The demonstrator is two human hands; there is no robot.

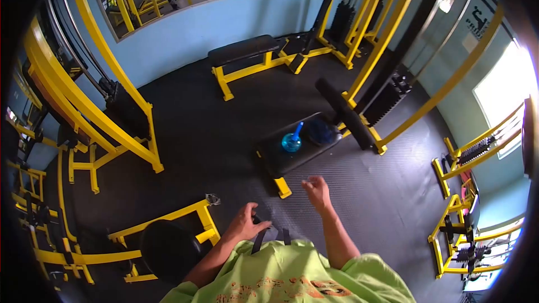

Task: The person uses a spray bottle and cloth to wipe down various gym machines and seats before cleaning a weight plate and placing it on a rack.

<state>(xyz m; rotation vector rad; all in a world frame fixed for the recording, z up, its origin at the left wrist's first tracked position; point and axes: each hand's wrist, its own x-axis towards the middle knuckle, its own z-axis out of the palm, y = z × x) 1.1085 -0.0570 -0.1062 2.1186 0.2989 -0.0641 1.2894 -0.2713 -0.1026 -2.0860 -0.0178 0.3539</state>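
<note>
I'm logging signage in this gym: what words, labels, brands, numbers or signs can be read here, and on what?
"PRO…": dark wall lettering, upper right, below a black figure; its remaining letters are unclear.
Orange print on the green shirt: too blurred to read.
No other text is legible.

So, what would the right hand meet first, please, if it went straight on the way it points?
Probably the black padded bench; depth is unclear, so the right hand might pass above it.
</note>
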